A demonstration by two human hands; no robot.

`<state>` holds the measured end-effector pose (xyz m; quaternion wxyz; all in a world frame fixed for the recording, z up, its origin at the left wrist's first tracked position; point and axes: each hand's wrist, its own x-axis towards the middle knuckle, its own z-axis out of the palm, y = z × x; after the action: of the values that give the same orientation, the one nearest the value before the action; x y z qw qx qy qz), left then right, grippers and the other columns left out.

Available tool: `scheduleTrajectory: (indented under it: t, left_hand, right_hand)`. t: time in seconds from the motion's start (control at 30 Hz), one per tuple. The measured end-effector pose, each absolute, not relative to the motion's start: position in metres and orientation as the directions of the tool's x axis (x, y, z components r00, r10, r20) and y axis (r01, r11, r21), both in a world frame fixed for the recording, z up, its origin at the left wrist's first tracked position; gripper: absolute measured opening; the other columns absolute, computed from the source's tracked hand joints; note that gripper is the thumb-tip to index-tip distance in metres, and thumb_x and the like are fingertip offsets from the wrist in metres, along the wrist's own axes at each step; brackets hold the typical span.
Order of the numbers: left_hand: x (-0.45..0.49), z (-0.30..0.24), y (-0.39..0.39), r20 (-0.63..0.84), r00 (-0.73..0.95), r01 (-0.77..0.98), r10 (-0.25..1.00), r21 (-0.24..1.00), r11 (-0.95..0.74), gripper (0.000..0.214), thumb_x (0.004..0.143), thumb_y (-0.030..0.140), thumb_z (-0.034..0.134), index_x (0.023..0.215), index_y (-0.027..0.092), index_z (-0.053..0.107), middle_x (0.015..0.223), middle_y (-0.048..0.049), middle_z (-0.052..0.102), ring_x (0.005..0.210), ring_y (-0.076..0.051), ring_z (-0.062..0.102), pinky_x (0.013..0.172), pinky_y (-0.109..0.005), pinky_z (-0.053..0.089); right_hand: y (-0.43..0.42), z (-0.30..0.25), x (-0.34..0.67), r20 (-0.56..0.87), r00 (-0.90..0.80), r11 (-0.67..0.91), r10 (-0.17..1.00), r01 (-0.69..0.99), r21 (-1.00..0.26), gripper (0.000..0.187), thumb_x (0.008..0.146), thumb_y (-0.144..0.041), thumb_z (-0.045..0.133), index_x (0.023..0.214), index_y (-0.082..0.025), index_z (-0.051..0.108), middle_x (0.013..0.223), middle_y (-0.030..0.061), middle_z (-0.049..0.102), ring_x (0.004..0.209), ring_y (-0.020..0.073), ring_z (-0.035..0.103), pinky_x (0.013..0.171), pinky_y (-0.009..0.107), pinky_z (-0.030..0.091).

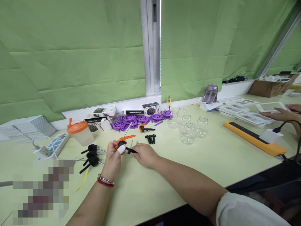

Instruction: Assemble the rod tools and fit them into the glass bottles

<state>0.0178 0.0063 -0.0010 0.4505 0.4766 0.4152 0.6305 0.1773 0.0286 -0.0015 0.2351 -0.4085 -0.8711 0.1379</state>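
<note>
- Head view: the left hand's (pixel 113 159) fingers (pixel 121 149), one capped in white, grasp an orange-and-black part (pixel 124 141) just above the worktop (pixel 207 157).
- The right hand's (pixel 145 154) fingers (pixel 138 151) pinch the black end of that same part, so the two hands almost meet.
- A red bracelet (pixel 105 182) sits on the left wrist.
- Just left of the hands lie several black pieces with metal pins (pixel 92 154).
- Three black pegs (pixel 150 138) lie just beyond the right hand.
- Further back are purple wheels (pixel 137 120) and, to their right, clear glass jars (pixel 191 129).
- An orange-lidded cup (pixel 78 131) stands at the left.
- An orange power strip (pixel 255 138) lies at the right, and a co-worker's hand (pixel 279 115) rests beyond it.
</note>
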Motion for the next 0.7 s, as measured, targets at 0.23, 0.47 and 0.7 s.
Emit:
scheduleTrajectory:
  t: [0.23, 0.47, 0.7]
  left_hand:
    - [0.0191, -0.0002, 0.006, 0.212, -0.145, -0.199, 0.967, 0.951, -0.238, 0.035, 0.071, 0.027, 0.066, 0.09, 0.024, 0.036, 0.095, 0.0008, 0.06, 0.065, -0.01, 0.052, 0.063, -0.024, 0.039]
    - [0.0195, -0.0004, 0.0069, 0.211, -0.161, -0.221, 0.964, 0.944, -0.244, 0.035, 0.072, 0.025, 0.066, 0.09, 0.025, 0.036, 0.09, 0.0031, 0.06, 0.063, -0.009, 0.052, 0.062, -0.023, 0.038]
    - [0.022, 0.0043, 0.0053, 0.181, -0.14, -0.263, 0.973, 0.941, -0.213, 0.035, 0.07, 0.025, 0.065, 0.087, 0.025, 0.035, 0.093, 0.0026, 0.06, 0.063, -0.009, 0.054, 0.063, -0.024, 0.04]
  right_hand:
    - [0.0297, -0.0039, 0.1773, 0.31, -0.562, 0.642, 0.767, 0.65, -0.408, 0.014, 0.086, -0.02, 0.051, 0.089, -0.017, 0.064, 0.085, 0.0047, 0.061, 0.081, 0.0159, 0.056, 0.07, 0.025, 0.036]
    - [0.0296, -0.0038, 0.1766, 0.297, -0.559, 0.632, 0.774, 0.66, -0.406, 0.013, 0.086, -0.02, 0.053, 0.091, -0.017, 0.064, 0.087, 0.0048, 0.062, 0.083, 0.0158, 0.057, 0.071, 0.025, 0.036]
    - [0.0285, -0.0031, 0.1764, 0.29, -0.565, 0.635, 0.772, 0.665, -0.393, 0.014, 0.085, -0.02, 0.053, 0.091, -0.017, 0.065, 0.086, 0.0047, 0.061, 0.082, 0.016, 0.057, 0.07, 0.025, 0.036]
